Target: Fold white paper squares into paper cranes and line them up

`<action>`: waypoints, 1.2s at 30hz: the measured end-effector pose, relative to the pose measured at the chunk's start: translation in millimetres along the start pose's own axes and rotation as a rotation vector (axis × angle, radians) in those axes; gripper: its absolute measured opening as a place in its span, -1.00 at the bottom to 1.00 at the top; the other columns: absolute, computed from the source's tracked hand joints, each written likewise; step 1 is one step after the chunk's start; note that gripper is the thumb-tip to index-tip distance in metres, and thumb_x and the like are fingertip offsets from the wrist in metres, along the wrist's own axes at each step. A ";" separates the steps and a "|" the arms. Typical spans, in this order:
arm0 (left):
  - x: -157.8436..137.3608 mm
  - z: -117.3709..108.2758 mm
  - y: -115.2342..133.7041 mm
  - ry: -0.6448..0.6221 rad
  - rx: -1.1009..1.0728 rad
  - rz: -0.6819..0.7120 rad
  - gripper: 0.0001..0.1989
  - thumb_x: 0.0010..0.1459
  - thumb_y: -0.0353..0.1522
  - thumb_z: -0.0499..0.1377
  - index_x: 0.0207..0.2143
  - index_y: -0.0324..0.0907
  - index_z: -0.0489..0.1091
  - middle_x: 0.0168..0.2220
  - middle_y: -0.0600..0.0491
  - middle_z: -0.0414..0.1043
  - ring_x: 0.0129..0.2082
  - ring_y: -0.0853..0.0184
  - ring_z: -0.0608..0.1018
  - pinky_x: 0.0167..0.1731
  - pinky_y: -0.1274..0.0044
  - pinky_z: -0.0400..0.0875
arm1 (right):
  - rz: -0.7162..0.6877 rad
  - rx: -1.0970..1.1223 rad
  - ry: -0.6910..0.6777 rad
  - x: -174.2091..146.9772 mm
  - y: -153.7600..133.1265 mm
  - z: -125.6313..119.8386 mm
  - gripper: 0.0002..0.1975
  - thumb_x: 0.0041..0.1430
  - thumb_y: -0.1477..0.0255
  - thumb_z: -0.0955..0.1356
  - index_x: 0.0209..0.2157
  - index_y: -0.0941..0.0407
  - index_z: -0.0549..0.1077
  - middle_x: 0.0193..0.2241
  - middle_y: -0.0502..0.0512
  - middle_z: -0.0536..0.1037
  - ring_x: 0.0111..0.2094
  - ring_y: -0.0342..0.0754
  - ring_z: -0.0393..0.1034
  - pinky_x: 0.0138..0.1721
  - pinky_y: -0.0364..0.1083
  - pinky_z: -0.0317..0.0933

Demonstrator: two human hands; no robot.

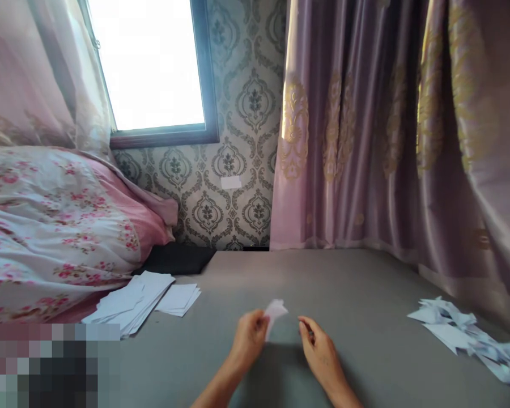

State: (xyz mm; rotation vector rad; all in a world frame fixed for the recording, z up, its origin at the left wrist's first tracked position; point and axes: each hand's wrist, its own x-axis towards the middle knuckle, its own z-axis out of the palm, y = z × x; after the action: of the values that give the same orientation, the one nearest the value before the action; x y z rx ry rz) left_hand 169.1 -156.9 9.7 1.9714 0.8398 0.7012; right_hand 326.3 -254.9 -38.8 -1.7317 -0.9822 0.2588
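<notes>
At the far left, a quilt (68,221) of white cloth with pink flowers bulges in soft folds. Near its edge lies a fanned stack (131,306) of white sheets, flat and long-sided, loosely squared. Just right of that, smaller sheets (179,298) overlap, thin and crisp-edged. Behind both, a black pad (176,259) lies flat and dull.

Next comes the left hand (249,337), which pinches a small paper (276,310) between thumb and fingers. The paper stands up from that pinch, above the smooth, matte grey surface (365,294) and in the gap between the hands. It is pale, thin and uneven in outline, with a point toward the right; blur hides any creases. The step in hand looks like working this one paper into shape, or finishing with it; a single view does not settle which. The right hand (317,340) is released: its fingers curl loosely, apart from the paper, with nothing visible in them. If shaping is under way, the next move calls for a light touch from the right fingertips on the free edge, while the left pinch keeps the paper steady without crumpling it.

At the far right, a heap (454,328) of white paper pieces sprawls, angular and pointed, with bent faces, below a satiny mauve curtain (344,113) bearing gold motifs.
</notes>
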 end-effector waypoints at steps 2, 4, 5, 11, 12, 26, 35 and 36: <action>-0.3 -1.9 5.9 -0.025 -0.170 -0.061 -0.70 0.27 -0.29 -0.05 -0.26 -0.27 0.41 -0.34 -0.11 0.50 -0.32 0.22 0.54 -0.30 0.44 0.39 | 0.048 0.124 -0.037 -0.8 -8.3 -4.8 -0.52 0.15 0.09 0.17 -0.19 0.15 0.47 -0.34 0.21 0.56 -0.41 0.03 0.45 -0.34 -0.03 0.32; -4.4 -2.6 11.8 -0.067 -0.723 -0.261 -0.78 0.15 -0.31 0.13 -0.23 -0.30 0.40 -0.34 -0.12 0.51 -0.39 0.25 0.56 -0.33 0.46 0.42 | 0.128 0.251 -0.076 -2.8 -18.5 -8.4 -0.50 0.15 0.04 0.17 -0.21 0.15 0.47 -0.36 0.20 0.55 -0.42 0.01 0.44 -0.45 -0.07 0.29; -7.2 -2.1 14.2 -0.065 -0.901 -0.330 -0.79 0.09 -0.35 0.20 -0.24 -0.31 0.40 -0.37 -0.12 0.52 -0.42 0.28 0.56 -0.34 0.48 0.43 | 0.162 0.308 -0.093 -4.2 -23.8 -9.4 -0.49 0.15 0.03 0.18 -0.21 0.15 0.47 -0.35 0.20 0.55 -0.39 0.00 0.44 -0.47 -0.09 0.27; -21.0 11.8 14.8 -0.114 -1.161 -0.483 -0.78 0.05 -0.43 0.25 -0.22 -0.34 0.42 -0.34 -0.13 0.53 -0.41 0.30 0.57 -0.34 0.51 0.47 | 0.169 0.411 -0.299 -16.4 -47.0 -6.2 -0.51 0.16 0.03 0.21 -0.30 0.18 0.47 -0.44 0.12 0.52 -0.43 -0.08 0.40 -0.46 -0.14 0.22; -22.2 13.8 13.0 -0.115 -1.167 -0.492 -0.78 0.04 -0.43 0.26 -0.23 -0.34 0.42 -0.34 -0.12 0.53 -0.41 0.31 0.56 -0.34 0.52 0.47 | 0.154 0.402 -0.336 -18.9 -48.5 -4.5 -0.56 0.14 0.06 0.26 -0.31 0.18 0.46 -0.46 0.10 0.52 -0.45 -0.09 0.39 -0.46 -0.15 0.23; -25.3 8.7 3.6 -0.043 -1.138 -0.568 -0.73 -0.01 -0.33 0.31 -0.29 -0.34 0.44 -0.43 -0.05 0.50 -0.49 0.33 0.51 -0.47 0.51 0.42 | 0.250 0.334 -0.572 -31.5 -49.9 3.7 -0.71 0.15 0.21 0.31 -0.44 0.17 0.42 -0.60 -0.04 0.45 -0.64 -0.23 0.31 -0.55 -0.22 0.18; -20.2 -2.5 1.5 0.073 -1.149 -0.555 -0.72 -0.01 -0.31 0.31 -0.28 -0.32 0.44 -0.45 -0.01 0.52 -0.49 0.36 0.51 -0.43 0.55 0.39 | 0.292 0.312 -0.650 -32.3 -54.1 3.0 -0.67 0.17 0.18 0.28 -0.39 0.17 0.47 -0.60 -0.02 0.49 -0.66 -0.24 0.30 -0.58 -0.25 0.12; -20.1 -3.0 1.7 0.075 -1.149 -0.549 -0.71 -0.02 -0.31 0.31 -0.28 -0.32 0.44 -0.44 -0.02 0.52 -0.48 0.36 0.51 -0.42 0.55 0.38 | 0.293 0.304 -0.652 -32.3 -54.2 3.1 -0.67 0.17 0.18 0.28 -0.38 0.17 0.47 -0.59 -0.01 0.50 -0.66 -0.24 0.30 -0.59 -0.25 0.11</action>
State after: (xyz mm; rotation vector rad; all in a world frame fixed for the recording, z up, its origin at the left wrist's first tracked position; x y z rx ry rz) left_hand 155.0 -171.7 9.5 0.6543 0.7151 0.6879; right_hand 277.7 -271.4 -2.0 -1.5231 -1.0657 1.1568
